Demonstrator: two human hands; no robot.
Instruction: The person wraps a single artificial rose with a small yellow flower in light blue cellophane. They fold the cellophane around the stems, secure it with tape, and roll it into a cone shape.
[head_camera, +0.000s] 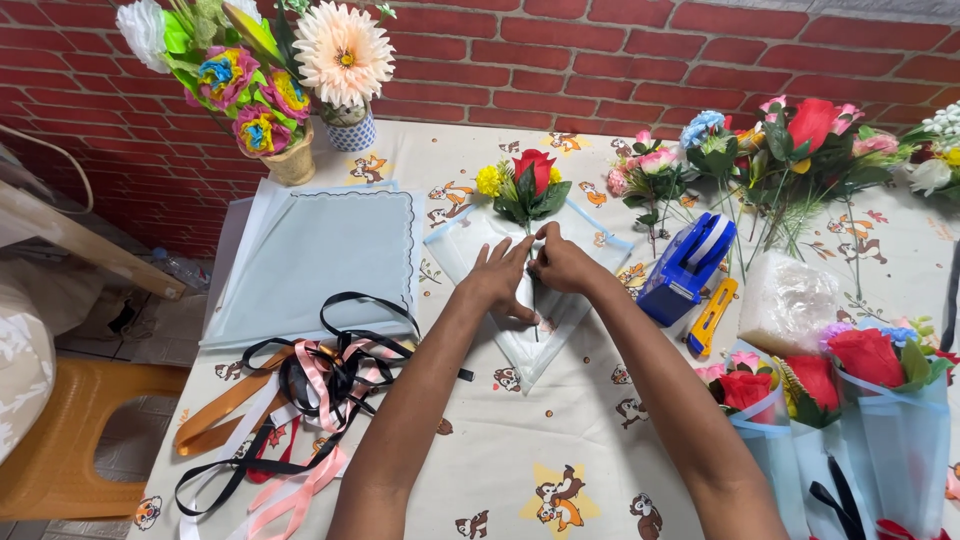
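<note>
Both hands (530, 268) on bouquet wrap (520, 345)

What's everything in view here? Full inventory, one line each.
Small bouquet: 1, red rose with yellow flower, on a pale wrapping sheet mid-table.
Wrapping paper stack: 1 pile, pale blue-grey, left of it.
Ribbons: loose tangle, black, pink, orange, white, front left.
Tape dispenser: 1, blue, right of hands.
Utility knife: 1, yellow, beside dispenser.
Loose flowers: a heap, mixed colours, back right.
Wrapped bouquets: about 3, red roses, front right.
Flower pots: 2, back left.
Tablecloth: 1, cream, cartoon print.
Left hand: flat on the wrap.
Right hand: pinching at the stems.
</note>
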